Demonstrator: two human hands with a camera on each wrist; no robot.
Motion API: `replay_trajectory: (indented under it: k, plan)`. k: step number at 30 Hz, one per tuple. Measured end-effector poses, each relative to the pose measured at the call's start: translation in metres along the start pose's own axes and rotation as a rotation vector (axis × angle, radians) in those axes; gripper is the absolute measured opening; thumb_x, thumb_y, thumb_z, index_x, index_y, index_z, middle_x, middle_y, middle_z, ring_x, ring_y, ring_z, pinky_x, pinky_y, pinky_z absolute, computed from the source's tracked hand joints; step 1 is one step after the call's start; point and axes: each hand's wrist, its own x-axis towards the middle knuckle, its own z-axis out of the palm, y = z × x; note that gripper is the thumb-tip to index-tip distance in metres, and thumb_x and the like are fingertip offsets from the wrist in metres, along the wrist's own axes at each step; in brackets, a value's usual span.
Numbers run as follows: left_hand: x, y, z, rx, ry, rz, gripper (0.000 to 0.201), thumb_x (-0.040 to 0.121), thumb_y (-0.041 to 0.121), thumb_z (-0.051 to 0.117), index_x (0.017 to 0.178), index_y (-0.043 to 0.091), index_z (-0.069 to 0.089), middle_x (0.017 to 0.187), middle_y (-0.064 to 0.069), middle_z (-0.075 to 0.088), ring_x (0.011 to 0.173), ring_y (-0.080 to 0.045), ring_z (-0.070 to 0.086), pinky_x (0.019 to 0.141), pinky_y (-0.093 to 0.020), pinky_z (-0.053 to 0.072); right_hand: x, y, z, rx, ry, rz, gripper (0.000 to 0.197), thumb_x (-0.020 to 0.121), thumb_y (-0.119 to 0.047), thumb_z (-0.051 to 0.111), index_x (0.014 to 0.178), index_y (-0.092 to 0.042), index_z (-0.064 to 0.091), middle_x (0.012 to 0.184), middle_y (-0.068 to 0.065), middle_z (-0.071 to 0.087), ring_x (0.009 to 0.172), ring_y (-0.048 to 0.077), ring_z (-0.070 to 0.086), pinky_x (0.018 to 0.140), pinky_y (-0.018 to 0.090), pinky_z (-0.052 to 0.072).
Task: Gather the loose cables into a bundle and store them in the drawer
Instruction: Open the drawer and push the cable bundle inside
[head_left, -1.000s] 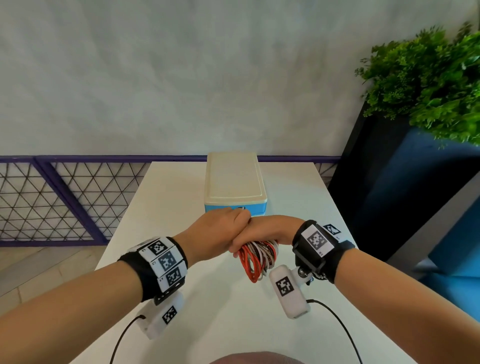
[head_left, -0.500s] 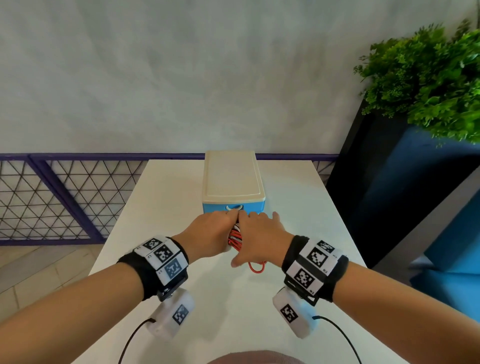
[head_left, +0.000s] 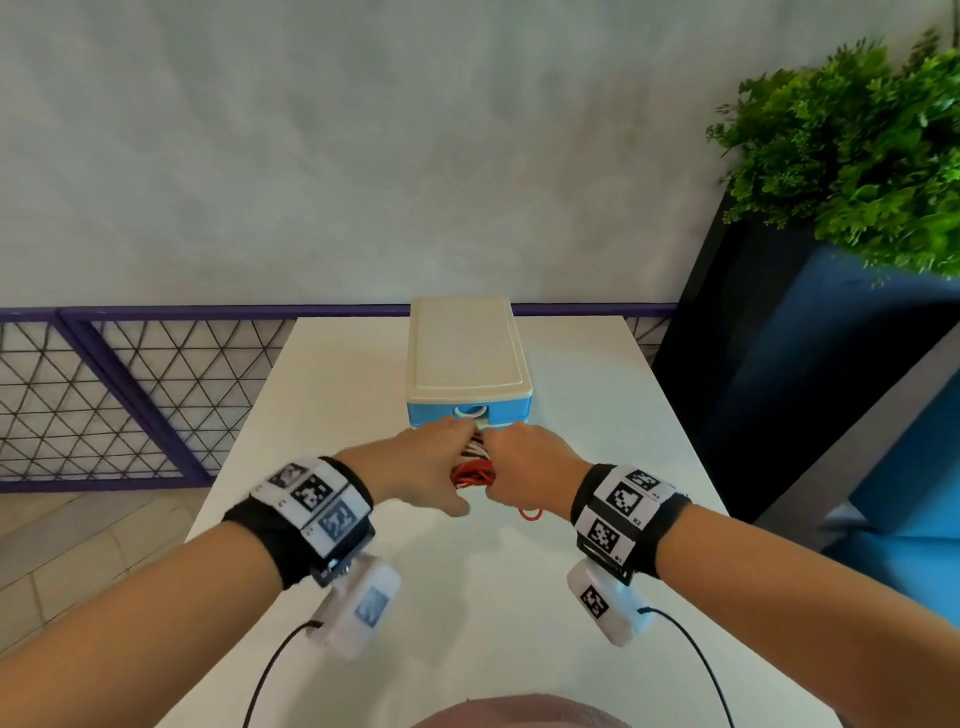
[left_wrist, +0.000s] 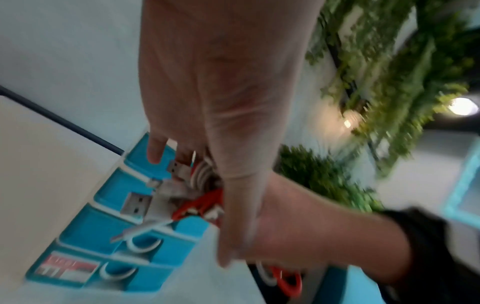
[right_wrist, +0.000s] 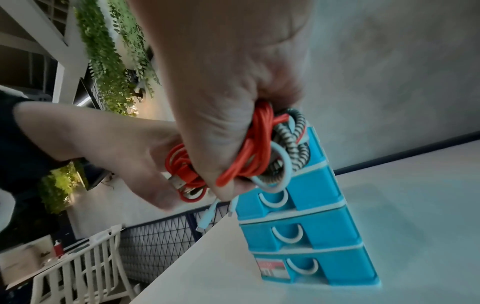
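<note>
Holding the cable bundle (head_left: 475, 470) between both hands, right up against the front of the blue drawer unit (head_left: 469, 410) on the table (head_left: 571, 395).

We see the right hand (head_left: 524, 467) clamped round the red, striped and pale-blue loops, and the left hand (head_left: 421, 467) pinching the same bundle from the other side, hands side by side. The drawer unit lies straight ahead of both hands, its long axis running away from us; neither hand is clearly nearer. All drawers look closed, so we judge one hand must let go to pull a handle. Compared with half a second ago, hands and bundle have moved forward, knuckles now almost at the top drawer (right_wrist: 315, 142); one red loop (head_left: 530, 514) trails behind the right hand.
</note>
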Motion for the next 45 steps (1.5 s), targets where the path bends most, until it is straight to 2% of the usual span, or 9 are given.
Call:
replay_trajectory:
  k: [5,7,13,20,27,31,35,39,45]
  plan:
    - [0.002,-0.020,-0.024,-0.506,0.237,0.038,0.030,0.093,0.022,0.052,0.123,0.017,0.052,0.129,0.004,0.046,0.115,-0.006,0.047,0.094,-0.020,0.041,0.019,0.004,-0.003,-0.006,0.056,0.025,0.032,0.082,-0.023,0.059,0.112,-0.012,0.055,0.095,0.009,0.067,0.083,0.030,0.065,0.061,0.032,0.044]
    - [0.008,-0.034,-0.026,-0.437,0.358,-0.019,0.030,0.098,0.021,0.040,0.125,0.017,0.051,0.135,0.003,0.045,0.122,-0.008,0.043,0.101,-0.024,0.035,0.024,0.004,-0.003,0.007,0.038,0.019,0.031,0.082,-0.020,0.059,0.111,-0.012,0.055,0.094,0.008,0.066,0.080,0.029,0.064,0.060,0.032,0.044]
    - [0.018,-0.055,-0.016,-0.222,0.360,-0.027,0.033,0.102,0.018,0.030,0.120,0.010,0.056,0.121,-0.005,0.056,0.111,-0.015,0.051,0.088,-0.019,0.033,0.031,0.004,-0.003,0.037,0.000,0.021,0.029,0.079,-0.019,0.063,0.106,-0.011,0.057,0.093,0.006,0.066,0.070,0.022,0.054,0.059,0.029,0.042]
    - [0.031,-0.066,-0.016,-0.138,0.466,0.053,0.017,0.091,0.010,0.055,0.105,0.010,0.065,0.108,-0.006,0.061,0.100,-0.020,0.057,0.088,-0.029,0.045,0.023,0.010,-0.026,0.092,-0.192,-0.054,0.027,0.074,-0.027,0.071,0.091,-0.014,0.054,0.079,0.001,0.060,0.067,0.019,0.057,0.054,0.025,0.044]
    - [0.037,-0.064,-0.018,0.049,0.301,0.047,0.053,0.069,0.023,0.080,0.113,0.019,0.051,0.120,0.003,0.043,0.105,-0.018,0.041,0.090,-0.036,0.044,0.000,0.018,-0.064,0.165,-0.383,-0.062,0.036,0.076,-0.029,0.071,0.104,-0.008,0.062,0.088,0.006,0.067,0.071,0.018,0.061,0.062,0.026,0.051]
    - [0.035,-0.067,-0.020,0.137,0.189,0.075,0.080,0.059,0.043,0.083,0.122,0.015,0.043,0.123,-0.004,0.038,0.110,-0.023,0.039,0.097,-0.042,0.040,0.002,0.026,-0.083,0.149,-0.274,0.021,0.032,0.073,-0.032,0.072,0.096,-0.013,0.060,0.083,0.003,0.065,0.069,0.018,0.062,0.060,0.028,0.051]
    - [0.029,-0.059,-0.023,0.192,-0.028,-0.011,0.128,0.038,0.071,0.078,0.138,0.014,0.021,0.140,-0.003,0.019,0.133,-0.026,0.017,0.112,-0.045,0.027,0.003,0.026,-0.090,0.069,-0.119,0.185,0.034,0.071,-0.031,0.070,0.094,-0.010,0.057,0.079,0.003,0.058,0.065,0.019,0.054,0.056,0.029,0.044]
    - [0.023,-0.055,-0.026,0.111,-0.049,-0.002,0.120,0.047,0.060,0.084,0.139,0.017,0.019,0.139,0.002,0.018,0.133,-0.020,0.015,0.112,-0.041,0.028,-0.001,0.007,-0.077,-0.152,-0.017,0.237,0.020,0.075,-0.019,0.063,0.091,-0.007,0.059,0.074,0.004,0.055,0.058,0.019,0.050,0.049,0.026,0.038]
    - [0.019,-0.059,-0.034,-0.022,-0.027,0.002,0.096,0.056,0.051,0.084,0.129,0.024,0.028,0.129,0.008,0.027,0.121,-0.013,0.026,0.098,-0.033,0.037,0.002,-0.023,-0.043,-0.356,-0.166,0.280,0.005,0.083,-0.010,0.061,0.082,-0.010,0.056,0.084,0.000,0.058,0.073,0.020,0.060,0.066,0.028,0.051]
